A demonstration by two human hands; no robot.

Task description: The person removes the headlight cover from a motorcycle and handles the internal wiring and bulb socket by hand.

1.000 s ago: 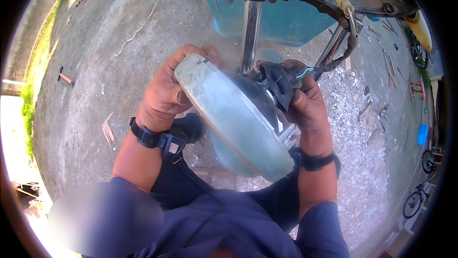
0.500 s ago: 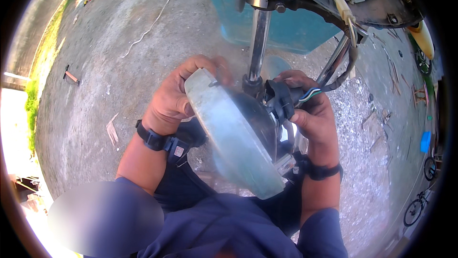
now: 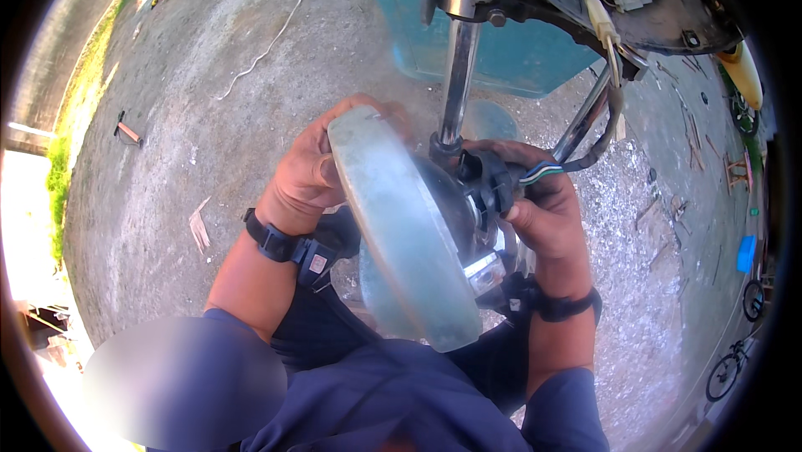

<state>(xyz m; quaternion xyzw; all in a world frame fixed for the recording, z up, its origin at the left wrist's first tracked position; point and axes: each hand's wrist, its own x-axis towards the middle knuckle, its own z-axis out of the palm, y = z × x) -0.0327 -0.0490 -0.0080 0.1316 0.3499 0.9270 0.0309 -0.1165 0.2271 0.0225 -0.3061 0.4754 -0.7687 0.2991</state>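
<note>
A round headlight [image 3: 401, 226] with a cloudy, scuffed clear lens and a black back hangs tilted between my hands in front of the chrome fork tubes. My left hand [image 3: 305, 168] grips its upper left rim, fingers curling behind it. At the back, my right hand [image 3: 547, 210] is closed around a black plug or rubber cap [image 3: 489, 178], thumb and fingers on either side. Colored wires [image 3: 541, 170] run out from there into a dark sleeved cable [image 3: 606, 139]. How far the plug sits on the headlight cannot be made out.
One chrome fork tube [image 3: 458, 76] rises just beyond the headlight. An open dark housing [image 3: 635, 1] with loose white connectors stands at upper right. Behind lies a teal panel [image 3: 493, 43]. A hammer [image 3: 128, 131] and a pale cord [image 3: 267, 51] lie on the rough concrete.
The headlight has turned a little, its lower end swinging left and its lens now more upright. My right hand has stayed at the back, with its fingers shifted slightly around the black plug.
</note>
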